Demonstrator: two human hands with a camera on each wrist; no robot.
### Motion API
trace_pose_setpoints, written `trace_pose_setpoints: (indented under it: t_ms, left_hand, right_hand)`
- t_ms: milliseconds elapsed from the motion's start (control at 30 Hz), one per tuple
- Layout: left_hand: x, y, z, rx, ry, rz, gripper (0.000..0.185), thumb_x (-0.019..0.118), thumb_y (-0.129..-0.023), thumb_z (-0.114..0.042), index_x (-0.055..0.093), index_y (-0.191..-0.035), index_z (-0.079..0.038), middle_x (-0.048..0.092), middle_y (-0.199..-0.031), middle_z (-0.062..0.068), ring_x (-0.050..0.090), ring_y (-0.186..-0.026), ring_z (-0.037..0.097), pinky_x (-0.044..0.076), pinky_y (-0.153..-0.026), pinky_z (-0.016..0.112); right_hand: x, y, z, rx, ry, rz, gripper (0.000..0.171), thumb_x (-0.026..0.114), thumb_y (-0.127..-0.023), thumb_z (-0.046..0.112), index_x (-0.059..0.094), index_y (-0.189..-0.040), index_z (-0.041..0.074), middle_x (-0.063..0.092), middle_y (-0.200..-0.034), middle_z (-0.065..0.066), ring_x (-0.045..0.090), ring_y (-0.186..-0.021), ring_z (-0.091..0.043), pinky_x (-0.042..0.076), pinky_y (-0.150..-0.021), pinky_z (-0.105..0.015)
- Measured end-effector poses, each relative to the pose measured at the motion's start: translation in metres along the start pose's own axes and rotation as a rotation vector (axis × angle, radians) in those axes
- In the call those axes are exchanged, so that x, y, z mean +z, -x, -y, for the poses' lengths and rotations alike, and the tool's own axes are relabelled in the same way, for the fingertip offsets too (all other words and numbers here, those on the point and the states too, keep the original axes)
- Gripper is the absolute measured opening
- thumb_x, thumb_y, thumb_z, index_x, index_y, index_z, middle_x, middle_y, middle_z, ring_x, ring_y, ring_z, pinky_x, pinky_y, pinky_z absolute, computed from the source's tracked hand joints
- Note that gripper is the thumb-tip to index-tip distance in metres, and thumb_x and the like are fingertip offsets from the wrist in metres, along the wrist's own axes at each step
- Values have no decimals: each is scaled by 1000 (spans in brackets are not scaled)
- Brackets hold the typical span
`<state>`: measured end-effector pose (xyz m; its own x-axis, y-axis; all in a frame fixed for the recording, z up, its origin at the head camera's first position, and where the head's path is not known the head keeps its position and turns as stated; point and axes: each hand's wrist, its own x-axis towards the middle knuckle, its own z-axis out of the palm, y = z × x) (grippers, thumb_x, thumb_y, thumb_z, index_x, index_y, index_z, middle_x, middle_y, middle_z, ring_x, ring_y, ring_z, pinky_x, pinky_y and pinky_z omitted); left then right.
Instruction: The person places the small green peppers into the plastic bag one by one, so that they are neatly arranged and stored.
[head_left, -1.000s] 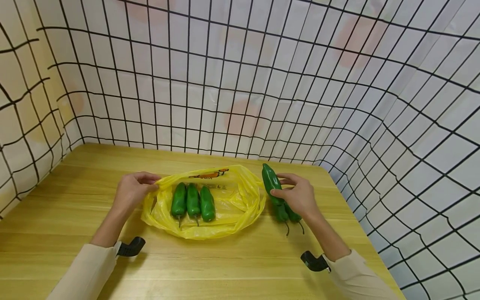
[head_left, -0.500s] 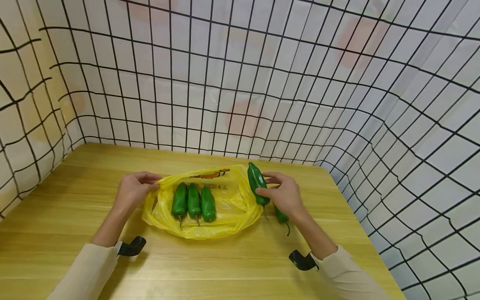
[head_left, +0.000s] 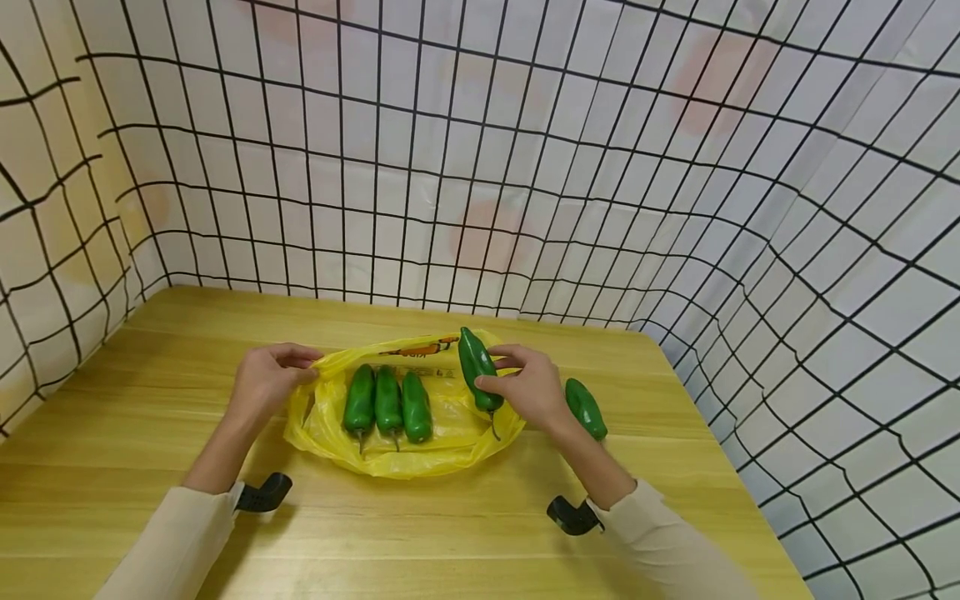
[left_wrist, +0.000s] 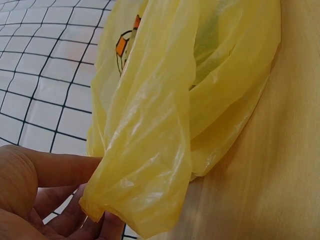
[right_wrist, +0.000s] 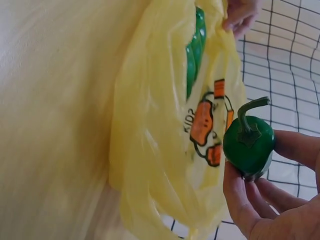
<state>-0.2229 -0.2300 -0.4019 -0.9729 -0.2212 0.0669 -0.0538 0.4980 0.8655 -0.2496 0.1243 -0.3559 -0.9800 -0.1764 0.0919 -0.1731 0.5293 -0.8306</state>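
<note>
- Grid-patterned white sheet [head_left: 525, 150] w/ black lines walls in the scene at back and both sides
- Light wooden tabletop [head_left: 135, 467] fills the lower part of the head view
- Yellow plastic bag [head_left: 450, 433] lies open near the tabletop's middle, printed w/ an orange cartoon figure; mouth spread wide
- Left hand [head_left: 264, 383] at the bag's left edge, fingers curled and pinching the bunched rim; left wrist view shows the yellow film gathered betw. thumb and fingers
- Right hand [head_left: 528, 387] over the bag's right edge, fingers wrapped round a held green pepper [head_left: 477, 371], lifted off the tabletop, tip pointing up and away, stem toward the person
- Three green peppers [head_left: 387, 404] lie side by side inside the bag, touching, stems toward the person
- One loose green pepper [head_left: 586, 407] rests on the tabletop just right of the right hand, outside the bag
- Cream sleeves on both forearms, black wrist mounts [head_left: 264, 493] under each
</note>
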Motion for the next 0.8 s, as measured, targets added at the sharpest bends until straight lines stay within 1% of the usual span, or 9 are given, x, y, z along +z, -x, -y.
trace_pose_setpoints:
  t_ms: [200,300,433,533,600,700,800]
  left_hand:
    - [-1,-1,0,-6,-5,0,26,68,-93,-7,74,-118,-1,73,-105,17,62,-90,23,50,-65,22]
    - [-1,-1,0,-5,-4,-1,26,68,-93,-7,73,-118,0,73,-106,17,62,-91,23,51,-65,21]
    - [-2,-1,1,0,0,-1,26,68,-93,-6,73,-118,0,73,-105,17,63,-89,21,52,-66,21]
    - [-2,-1,1,1,3,-2,26,69,-92,-6,73,-117,0,73,-104,17,64,-86,18,52,-65,21]
    - [-1,-1,1,-3,4,-1,26,69,-92,-6,73,-117,0,73,-104,17,64,-86,18,52,-65,21]
    - [-1,-1,1,-9,0,1,26,69,-93,-7,73,-118,-1,73,-104,16,63,-88,20,52,-65,22]
    - [-1,-2,1,-12,-8,2,26,69,-93,-7,73,-118,-1,73,-105,16,63,-89,22,51,-65,22]
  right_hand:
    - [16,-3,-4,2,11,28,48,83,-84,19,69,-130,13,70,-121,-14,70,-98,-30,60,-76,-38]
    - [24,-4,-6,3,36,41,47,83,-84,21,69,-129,14,70,-121,-13,71,-99,-30,60,-76,-38]
    - [31,-6,-6,3,60,63,48,82,-85,22,69,-130,12,70,-121,-12,69,-104,-31,60,-76,-38]
    - [37,-10,-7,-3,62,69,48,82,-85,21,68,-130,10,70,-120,-15,69,-106,-32,60,-75,-37]
    - [40,-12,-9,-1,71,64,47,82,-85,20,69,-129,9,70,-119,-15,70,-103,-32,60,-73,-36]
    - [45,-16,-10,6,75,61,47,82,-85,19,69,-129,8,71,-116,-17,70,-101,-31,60,-72,-36]
    - [49,-18,-10,13,73,67,47,81,-86,18,68,-129,7,71,-115,-18,69,-102,-32,60,-72,-36]
